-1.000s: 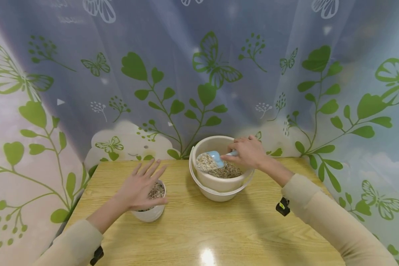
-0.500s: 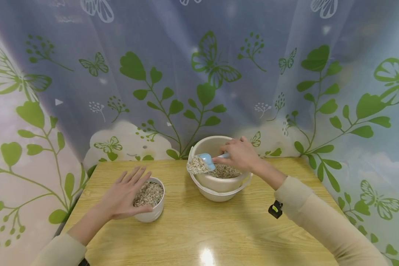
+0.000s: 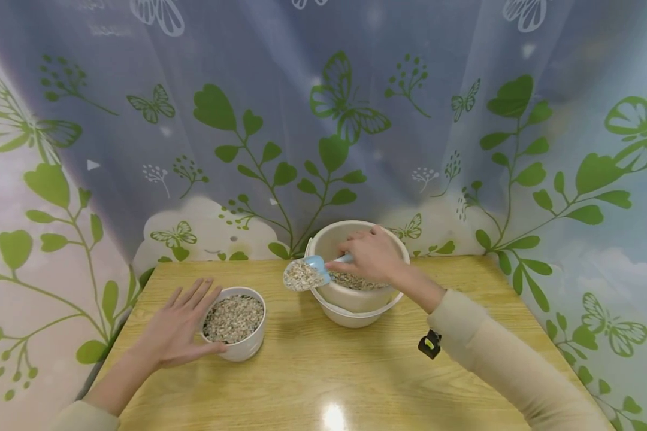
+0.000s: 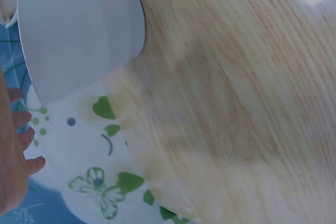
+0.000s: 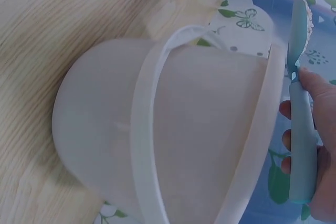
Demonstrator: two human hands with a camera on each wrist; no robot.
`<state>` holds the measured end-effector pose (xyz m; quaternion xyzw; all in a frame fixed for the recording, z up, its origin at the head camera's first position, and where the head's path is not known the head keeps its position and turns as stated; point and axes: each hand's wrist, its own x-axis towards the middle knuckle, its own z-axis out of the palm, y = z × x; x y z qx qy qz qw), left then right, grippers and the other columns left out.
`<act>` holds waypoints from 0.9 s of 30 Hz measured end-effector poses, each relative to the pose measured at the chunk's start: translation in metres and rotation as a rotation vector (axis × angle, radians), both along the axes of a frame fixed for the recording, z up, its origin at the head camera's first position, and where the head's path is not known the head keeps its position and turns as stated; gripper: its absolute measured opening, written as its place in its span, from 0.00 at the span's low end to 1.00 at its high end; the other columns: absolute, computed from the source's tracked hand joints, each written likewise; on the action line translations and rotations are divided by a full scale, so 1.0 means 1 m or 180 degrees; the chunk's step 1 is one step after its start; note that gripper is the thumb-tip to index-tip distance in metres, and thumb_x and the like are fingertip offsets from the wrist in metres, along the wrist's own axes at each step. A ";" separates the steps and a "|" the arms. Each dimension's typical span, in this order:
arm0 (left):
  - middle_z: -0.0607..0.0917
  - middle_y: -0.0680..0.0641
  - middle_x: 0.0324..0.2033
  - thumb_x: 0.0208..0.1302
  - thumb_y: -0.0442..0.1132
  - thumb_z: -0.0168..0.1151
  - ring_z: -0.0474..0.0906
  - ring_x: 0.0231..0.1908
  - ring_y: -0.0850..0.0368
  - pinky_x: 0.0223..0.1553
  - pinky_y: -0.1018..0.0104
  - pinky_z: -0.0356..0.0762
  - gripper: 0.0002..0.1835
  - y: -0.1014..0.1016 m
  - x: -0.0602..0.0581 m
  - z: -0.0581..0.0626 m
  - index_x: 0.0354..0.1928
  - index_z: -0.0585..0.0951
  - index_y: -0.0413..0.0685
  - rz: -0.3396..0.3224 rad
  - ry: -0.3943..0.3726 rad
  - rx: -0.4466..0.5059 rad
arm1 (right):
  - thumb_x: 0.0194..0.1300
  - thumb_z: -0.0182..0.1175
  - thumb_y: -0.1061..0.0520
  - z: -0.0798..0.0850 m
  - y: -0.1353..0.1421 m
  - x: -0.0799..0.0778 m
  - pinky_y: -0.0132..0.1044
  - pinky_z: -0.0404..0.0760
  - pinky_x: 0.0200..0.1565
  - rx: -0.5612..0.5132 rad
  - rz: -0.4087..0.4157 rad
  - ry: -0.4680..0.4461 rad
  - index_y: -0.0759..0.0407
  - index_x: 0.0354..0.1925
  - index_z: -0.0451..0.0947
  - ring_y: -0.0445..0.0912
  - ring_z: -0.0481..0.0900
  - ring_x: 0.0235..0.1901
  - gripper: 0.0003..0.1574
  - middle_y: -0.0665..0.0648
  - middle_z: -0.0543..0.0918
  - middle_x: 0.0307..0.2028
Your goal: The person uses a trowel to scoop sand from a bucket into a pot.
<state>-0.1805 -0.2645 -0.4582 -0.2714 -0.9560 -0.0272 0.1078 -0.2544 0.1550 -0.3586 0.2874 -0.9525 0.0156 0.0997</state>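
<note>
My right hand (image 3: pixel 372 254) grips the handle of a light blue scoop (image 3: pixel 317 267), heaped with pale gravel-like granules (image 3: pixel 303 275). The scoop's bowl juts past the left rim of a white bucket (image 3: pixel 350 297), while the hand is above the bucket. More granules lie inside, partly hidden by the hand. A white pot (image 3: pixel 246 347), filled near its rim with similar granules, stands to the left. Beside its left edge my left hand (image 3: pixel 180 328) is spread, fingers straight, holding nothing; whether it touches the pot cannot be told. In the right wrist view, fingers curl round the scoop handle (image 5: pixel 303 150).
Both containers stand on a wooden table (image 3: pixel 313 371). The bucket's white handle (image 5: pixel 144 129) hangs down its side. A curtain (image 3: pixel 280 120) printed with leaves and butterflies hangs close behind the table and along its sides.
My right hand has carried the loaded scoop leftward from over the bucket to beyond its left rim. My left hand has drawn left from above the pot, uncovering its granules.
</note>
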 end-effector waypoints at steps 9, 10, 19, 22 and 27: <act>0.62 0.34 0.81 0.54 0.80 0.64 0.61 0.79 0.32 0.78 0.31 0.61 0.64 -0.013 0.004 -0.004 0.83 0.60 0.46 0.0086 -0.0064 0.0007 | 0.68 0.60 0.23 -0.006 -0.020 0.002 0.49 0.74 0.55 -0.0018 0.0039 -0.0056 0.42 0.43 0.90 0.47 0.85 0.46 0.29 0.47 0.90 0.41; 0.62 0.34 0.81 0.54 0.80 0.65 0.61 0.79 0.32 0.78 0.31 0.61 0.64 -0.014 0.005 -0.005 0.83 0.61 0.46 0.0097 -0.0074 0.0008 | 0.68 0.60 0.23 -0.006 -0.021 0.002 0.48 0.74 0.54 -0.0008 0.0050 -0.0038 0.42 0.42 0.90 0.47 0.85 0.46 0.29 0.47 0.90 0.41; 0.62 0.33 0.81 0.55 0.79 0.64 0.60 0.79 0.32 0.78 0.32 0.60 0.64 -0.023 0.002 -0.013 0.82 0.60 0.44 0.0133 -0.0136 -0.0009 | 0.70 0.57 0.22 -0.010 -0.038 0.001 0.50 0.75 0.58 0.0076 0.0120 0.0052 0.42 0.46 0.90 0.45 0.85 0.50 0.32 0.49 0.91 0.47; 0.62 0.33 0.81 0.55 0.79 0.65 0.61 0.79 0.31 0.78 0.32 0.61 0.63 -0.025 0.000 -0.014 0.82 0.61 0.43 0.0146 -0.0161 0.0004 | 0.70 0.56 0.22 -0.011 -0.043 0.000 0.50 0.74 0.61 0.0097 0.0123 0.0059 0.42 0.48 0.89 0.45 0.85 0.53 0.33 0.49 0.91 0.50; 0.62 0.32 0.80 0.55 0.79 0.66 0.61 0.79 0.31 0.77 0.31 0.61 0.63 -0.026 -0.005 -0.014 0.81 0.62 0.42 0.0134 -0.0165 0.0009 | 0.69 0.57 0.22 -0.011 -0.051 -0.003 0.48 0.75 0.59 0.0142 0.0199 0.0201 0.40 0.45 0.89 0.44 0.85 0.50 0.30 0.48 0.91 0.46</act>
